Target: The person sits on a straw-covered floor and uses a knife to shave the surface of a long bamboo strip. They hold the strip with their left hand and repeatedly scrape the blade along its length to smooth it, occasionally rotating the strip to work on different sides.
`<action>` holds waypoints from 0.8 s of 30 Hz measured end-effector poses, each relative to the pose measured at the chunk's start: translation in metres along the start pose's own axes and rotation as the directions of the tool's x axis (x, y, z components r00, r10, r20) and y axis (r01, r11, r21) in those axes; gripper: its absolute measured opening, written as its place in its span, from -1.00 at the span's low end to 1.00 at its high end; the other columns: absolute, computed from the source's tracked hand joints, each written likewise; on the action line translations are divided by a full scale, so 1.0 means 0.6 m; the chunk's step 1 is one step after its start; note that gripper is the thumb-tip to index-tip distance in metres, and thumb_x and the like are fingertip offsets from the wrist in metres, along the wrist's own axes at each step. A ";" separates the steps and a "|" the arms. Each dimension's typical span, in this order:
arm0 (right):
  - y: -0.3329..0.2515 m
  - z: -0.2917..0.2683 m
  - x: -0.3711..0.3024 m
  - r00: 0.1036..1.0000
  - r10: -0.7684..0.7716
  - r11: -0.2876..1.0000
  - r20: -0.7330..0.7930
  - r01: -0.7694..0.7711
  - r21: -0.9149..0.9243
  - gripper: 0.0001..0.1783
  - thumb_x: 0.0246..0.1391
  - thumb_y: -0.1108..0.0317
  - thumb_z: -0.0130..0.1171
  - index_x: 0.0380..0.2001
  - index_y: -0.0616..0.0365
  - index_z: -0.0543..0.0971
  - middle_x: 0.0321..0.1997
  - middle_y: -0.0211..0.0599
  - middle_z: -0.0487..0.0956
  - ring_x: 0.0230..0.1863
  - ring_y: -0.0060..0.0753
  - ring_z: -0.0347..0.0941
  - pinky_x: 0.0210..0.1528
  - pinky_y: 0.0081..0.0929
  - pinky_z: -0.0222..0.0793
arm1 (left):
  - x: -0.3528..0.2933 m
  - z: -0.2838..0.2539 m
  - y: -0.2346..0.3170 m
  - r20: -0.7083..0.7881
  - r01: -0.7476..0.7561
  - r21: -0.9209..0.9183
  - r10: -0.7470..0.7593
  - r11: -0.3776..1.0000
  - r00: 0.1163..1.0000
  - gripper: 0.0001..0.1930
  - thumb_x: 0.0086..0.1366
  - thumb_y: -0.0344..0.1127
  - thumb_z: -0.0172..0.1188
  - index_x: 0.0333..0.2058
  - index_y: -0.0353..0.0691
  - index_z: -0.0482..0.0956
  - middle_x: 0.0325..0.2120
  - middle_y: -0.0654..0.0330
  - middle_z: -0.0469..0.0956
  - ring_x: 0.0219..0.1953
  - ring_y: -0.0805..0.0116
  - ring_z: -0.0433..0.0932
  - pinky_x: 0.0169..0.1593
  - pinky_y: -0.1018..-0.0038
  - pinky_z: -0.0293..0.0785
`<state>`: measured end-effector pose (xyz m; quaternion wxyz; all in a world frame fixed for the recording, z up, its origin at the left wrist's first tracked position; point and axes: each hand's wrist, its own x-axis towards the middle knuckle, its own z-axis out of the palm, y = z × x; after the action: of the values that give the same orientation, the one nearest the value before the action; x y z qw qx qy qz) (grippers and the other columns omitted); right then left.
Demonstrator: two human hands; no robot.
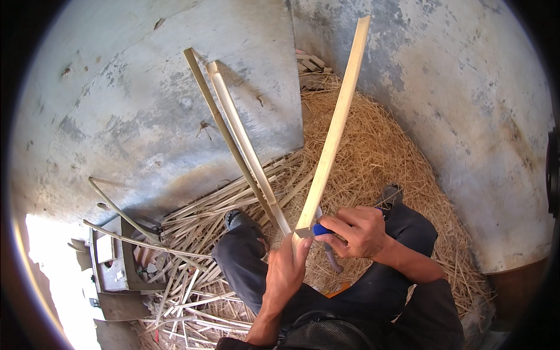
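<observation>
A long pale split-bamboo strip [335,125] slants up and away from my lap toward the far wall. My left hand [283,271] is closed around its near end. In my right hand [359,232], the fingers wrap a blue-handled knife [321,230]. Its short metal blade lies across the strip just above my left thumb. Below my right hand, a second tool with a brownish curved handle [333,259] rests between my legs, partly hidden. Two more bamboo pieces, a greenish pole [224,129] and a pale split length [242,137], lean on the wall to the left.
Dry straw-like shavings [385,140] are heaped ahead and to the right. Many thin strips [195,216] lie at left, near a worn box-like object [114,262]. Weathered walls [146,105] meet in the far corner. My dark-trousered legs [236,262] are spread on either side.
</observation>
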<state>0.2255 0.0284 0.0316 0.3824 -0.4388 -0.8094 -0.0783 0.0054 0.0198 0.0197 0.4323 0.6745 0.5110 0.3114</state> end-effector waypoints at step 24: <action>0.158 -0.043 0.065 0.949 0.192 0.965 -0.250 -0.228 -0.128 -0.55 0.33 -0.01 0.40 -0.16 0.25 0.77 -0.31 -0.11 0.79 -0.40 -0.19 0.75 -0.38 -0.34 0.61 | -0.142 -0.038 -0.089 0.108 0.127 0.102 -0.138 0.987 0.985 -0.59 0.59 -0.06 0.17 -0.06 -0.41 0.57 -0.48 -0.31 0.62 -0.33 -0.45 0.63 -0.23 -0.14 0.51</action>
<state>0.3003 0.0987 0.0566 0.4466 -0.5386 -0.6983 -0.1511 -0.0611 -0.0500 -0.0166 0.4482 0.6755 0.5432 0.2184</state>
